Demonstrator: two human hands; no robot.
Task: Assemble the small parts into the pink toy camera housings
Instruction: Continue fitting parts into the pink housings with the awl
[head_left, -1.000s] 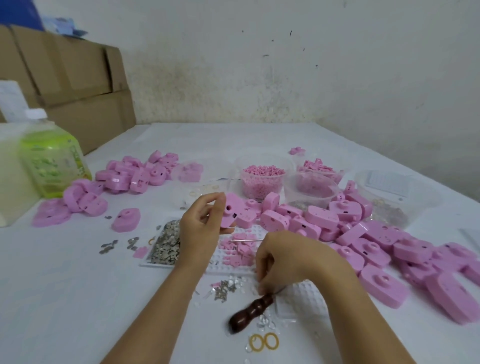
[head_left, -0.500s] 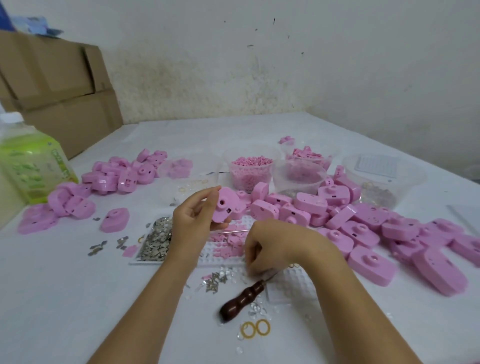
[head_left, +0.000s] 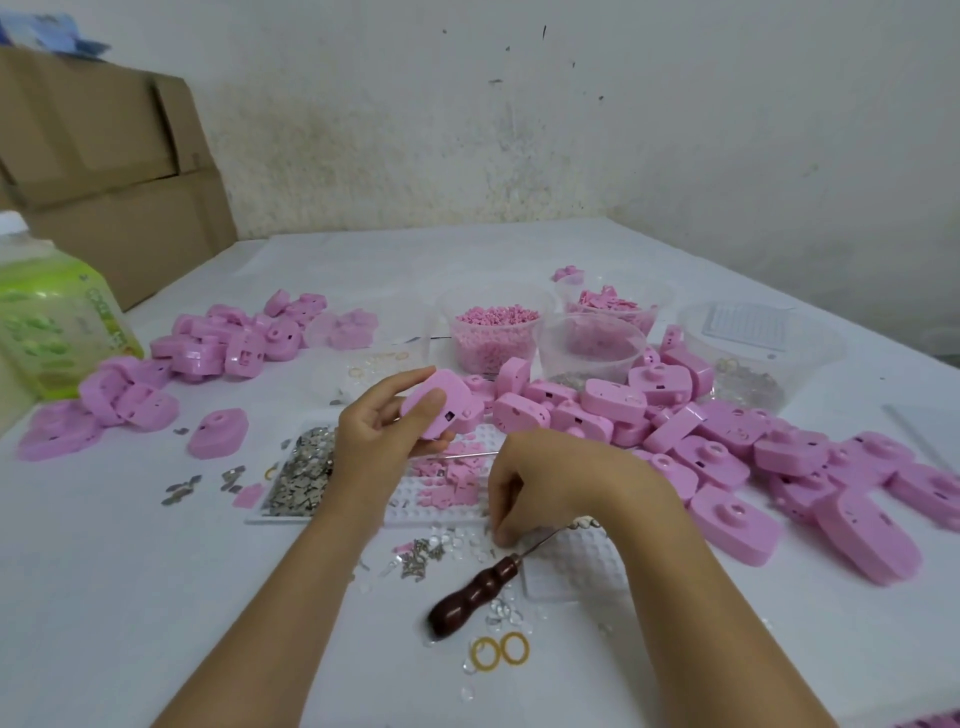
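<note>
1. Here, the left hand (head_left: 379, 436) grips a housing (head_left: 441, 400) at centre frame, thumb across its face.
2. The right hand (head_left: 550, 488), just lower right, curls its fingertips into loose parts (head_left: 423, 558) (pinching one or not, I cannot tell).
3. A part would travel up-left to the housing; the right hand is nearer.

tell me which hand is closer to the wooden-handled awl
Right. The right hand has fingers down at the tip of the wooden-handled awl; the left hand holds a pink camera housing farther away.
</note>
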